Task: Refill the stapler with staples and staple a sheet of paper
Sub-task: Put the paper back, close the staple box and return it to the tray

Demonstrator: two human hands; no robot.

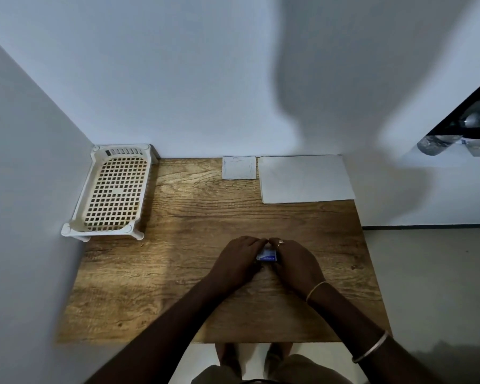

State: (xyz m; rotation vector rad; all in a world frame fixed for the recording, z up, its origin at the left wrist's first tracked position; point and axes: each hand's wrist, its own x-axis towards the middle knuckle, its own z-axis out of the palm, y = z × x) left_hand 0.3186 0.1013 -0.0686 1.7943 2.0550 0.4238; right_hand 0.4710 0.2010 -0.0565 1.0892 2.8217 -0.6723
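Note:
A small blue and white box, probably the staple box, sits between my two hands at the middle of the wooden table. My left hand closes on its left side and my right hand on its right, fingertips meeting above it. Most of the box is hidden by my fingers. A white sheet of paper lies flat at the far right of the table, with a small white square pad to its left. No stapler shows in the head view.
A cream plastic lattice tray stands at the far left against the corner walls. Walls close the table at the back and left. The table's right edge drops to bare floor. A dark shelf with bottles hangs at the upper right.

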